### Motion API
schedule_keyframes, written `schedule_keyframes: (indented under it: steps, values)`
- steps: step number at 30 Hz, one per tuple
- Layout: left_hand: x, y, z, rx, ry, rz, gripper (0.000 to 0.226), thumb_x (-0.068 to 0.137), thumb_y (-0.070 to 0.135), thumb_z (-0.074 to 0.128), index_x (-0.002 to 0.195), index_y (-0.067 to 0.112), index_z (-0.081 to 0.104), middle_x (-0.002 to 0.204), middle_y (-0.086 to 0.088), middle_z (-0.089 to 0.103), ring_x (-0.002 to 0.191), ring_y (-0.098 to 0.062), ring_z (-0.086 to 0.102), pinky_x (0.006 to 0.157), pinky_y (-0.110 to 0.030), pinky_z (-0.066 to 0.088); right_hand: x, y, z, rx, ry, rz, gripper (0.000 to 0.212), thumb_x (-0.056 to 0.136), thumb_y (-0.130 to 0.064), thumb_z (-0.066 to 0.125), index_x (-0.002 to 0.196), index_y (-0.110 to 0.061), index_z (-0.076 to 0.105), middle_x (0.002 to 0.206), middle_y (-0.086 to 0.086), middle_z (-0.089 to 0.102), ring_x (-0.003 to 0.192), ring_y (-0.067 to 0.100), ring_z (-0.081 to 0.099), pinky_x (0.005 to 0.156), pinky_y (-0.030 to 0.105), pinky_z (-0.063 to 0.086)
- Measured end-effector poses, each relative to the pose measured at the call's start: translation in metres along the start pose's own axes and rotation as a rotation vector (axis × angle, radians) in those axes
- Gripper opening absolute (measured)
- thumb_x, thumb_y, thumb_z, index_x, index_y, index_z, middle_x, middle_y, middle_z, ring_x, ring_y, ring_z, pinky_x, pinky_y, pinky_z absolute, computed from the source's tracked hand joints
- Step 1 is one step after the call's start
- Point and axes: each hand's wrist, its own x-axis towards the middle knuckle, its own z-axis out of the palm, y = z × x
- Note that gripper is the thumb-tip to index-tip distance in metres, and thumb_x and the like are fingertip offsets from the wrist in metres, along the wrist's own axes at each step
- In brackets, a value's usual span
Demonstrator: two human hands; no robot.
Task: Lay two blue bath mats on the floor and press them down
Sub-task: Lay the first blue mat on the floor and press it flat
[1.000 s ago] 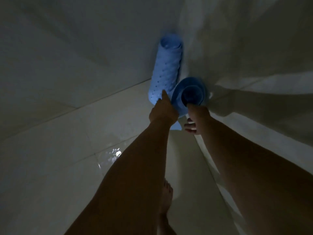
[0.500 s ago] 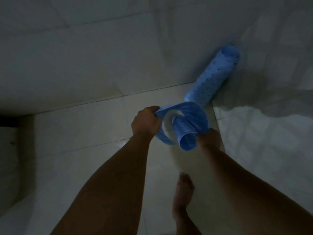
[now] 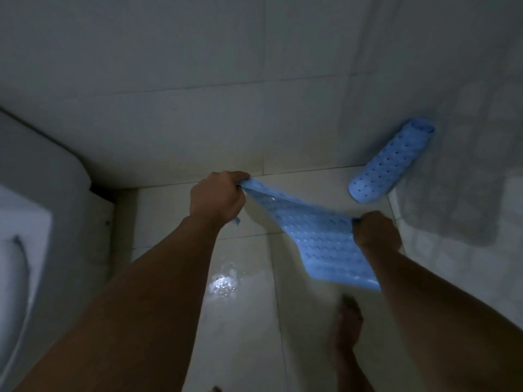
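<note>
Dim light fills a tiled bathroom seen from above, with pale floor tiles [image 3: 246,321] running across the lower half of the frame and a tiled wall [image 3: 198,80] filling the upper half. Near the centre, the left hand [image 3: 216,198] has its fingers curled tight round one corner of an unrolled blue bath mat [image 3: 319,239], and a small bit of blue pokes out below the fist. At centre right, the right hand [image 3: 376,232] grips the opposite corner of the same edge, fingers closed on the material. The mat stretches between the two hands, held up off the floor, and the rest of it hangs down toward the lower right of the frame, its bumpy, holed surface facing the camera; whether its lower end touches the tiles cannot be told. In the upper right, the second blue bath mat [image 3: 390,162] stays rolled into a tube and leans in the corner where two walls meet, its lower end on the floor and its upper end against the wall, well apart from both hands. A bright wet patch [image 3: 222,285] glints on the floor below the left forearm. A bare foot [image 3: 346,326] stands on the tiles at lower right, under the hanging mat. At the left edge of the frame sits a white toilet [image 3: 36,222].
</note>
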Motion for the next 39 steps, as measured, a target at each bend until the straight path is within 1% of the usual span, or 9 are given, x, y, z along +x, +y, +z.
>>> schedule_keyframes:
  steps: [5, 9, 14, 18, 22, 27, 32, 36, 39]
  values:
    - [-0.033, -0.028, -0.054, 0.196, 0.003, 0.206, 0.056, 0.09, 0.014, 0.054, 0.142, 0.035, 0.056, 0.135, 0.002, 0.067, 0.113, -0.028, 0.068, 0.087, -0.037, 0.052, -0.036, -0.019, -0.018, 0.576, -0.043, 0.132, 0.033, 0.098, -0.035, 0.058, 0.112, -0.005, 0.062, 0.094, 0.014, 0.065, 0.078, 0.036, 0.071, 0.062, 0.05, 0.063]
    - [-0.029, -0.064, -0.081, 0.406, 0.03, 0.3, 0.065, 0.091, 0.014, 0.055, 0.152, 0.03, 0.042, 0.143, 0.0, 0.061, 0.108, -0.034, 0.07, 0.08, -0.04, 0.053, -0.04, -0.051, -0.035, 0.536, 0.2, -0.115, 0.041, 0.099, -0.042, 0.057, 0.113, -0.003, 0.058, 0.108, 0.018, 0.064, 0.1, 0.033, 0.063, 0.084, 0.034, 0.047]
    - [-0.015, -0.11, -0.093, 0.395, 0.128, 0.228, 0.067, 0.087, 0.012, 0.063, 0.149, 0.028, 0.047, 0.14, -0.006, 0.064, 0.106, -0.036, 0.071, 0.081, -0.044, 0.055, -0.034, -0.076, -0.045, 0.517, 0.287, -0.602, 0.019, 0.099, -0.026, 0.061, 0.093, -0.008, 0.055, 0.081, 0.006, 0.055, 0.077, 0.018, 0.053, 0.071, 0.031, 0.042]
    - [-0.047, -0.144, -0.066, 0.389, 0.255, 0.344, 0.056, 0.08, 0.015, 0.058, 0.136, 0.018, 0.06, 0.124, -0.012, 0.071, 0.098, -0.035, 0.073, 0.077, -0.043, 0.056, -0.046, -0.047, -0.025, 0.407, 0.322, -0.764, 0.03, 0.096, -0.017, 0.066, 0.118, 0.002, 0.06, 0.097, -0.002, 0.061, 0.091, 0.004, 0.055, 0.086, 0.016, 0.04]
    - [-0.105, -0.183, 0.018, 0.421, 0.14, 0.315, 0.066, 0.079, 0.009, 0.039, 0.14, 0.025, 0.058, 0.141, -0.007, 0.063, 0.127, -0.034, 0.061, 0.101, -0.052, 0.046, -0.057, 0.024, 0.033, 0.256, 0.205, -0.824, 0.042, 0.087, -0.016, 0.076, 0.122, -0.007, 0.056, 0.105, -0.004, 0.064, 0.095, 0.011, 0.062, 0.086, 0.026, 0.051]
    - [-0.194, -0.172, 0.12, 0.523, -0.548, -0.048, 0.078, 0.096, 0.016, 0.047, 0.162, 0.028, 0.009, 0.17, -0.015, -0.004, 0.153, -0.046, -0.01, 0.118, -0.07, 0.003, -0.089, 0.138, 0.135, -0.273, -0.283, -0.33, 0.032, 0.072, -0.033, 0.069, 0.096, -0.012, 0.067, 0.102, 0.016, 0.068, 0.101, 0.035, 0.067, 0.082, 0.037, 0.055]
    - [-0.246, -0.127, 0.167, 0.447, -0.738, -0.08, 0.077, 0.094, 0.019, 0.048, 0.162, 0.025, 0.011, 0.169, -0.014, -0.012, 0.149, -0.042, -0.027, 0.116, -0.07, -0.01, -0.159, 0.173, 0.18, -0.374, -0.689, -0.274, 0.015, 0.079, -0.038, 0.059, 0.078, -0.024, 0.057, 0.104, 0.004, 0.072, 0.108, 0.023, 0.066, 0.073, 0.021, 0.038]
    - [-0.243, -0.097, 0.166, 0.39, -0.781, -0.128, 0.072, 0.101, 0.028, 0.046, 0.162, 0.024, 0.008, 0.169, -0.013, -0.013, 0.149, -0.043, -0.028, 0.119, -0.067, -0.008, -0.177, 0.157, 0.188, -0.329, -0.782, -0.238, 0.032, 0.055, -0.062, 0.038, 0.07, -0.034, 0.044, 0.098, -0.007, 0.061, 0.11, 0.022, 0.063, 0.085, 0.029, 0.044]
    - [-0.232, -0.088, 0.158, 0.347, -0.757, -0.212, 0.071, 0.102, 0.032, 0.045, 0.162, 0.024, 0.008, 0.17, -0.012, -0.011, 0.151, -0.041, -0.025, 0.122, -0.065, -0.005, -0.175, 0.132, 0.178, -0.286, -0.77, -0.258, 0.031, 0.066, -0.055, 0.049, 0.085, -0.032, 0.056, 0.104, -0.01, 0.067, 0.111, 0.017, 0.065, 0.091, 0.029, 0.049]
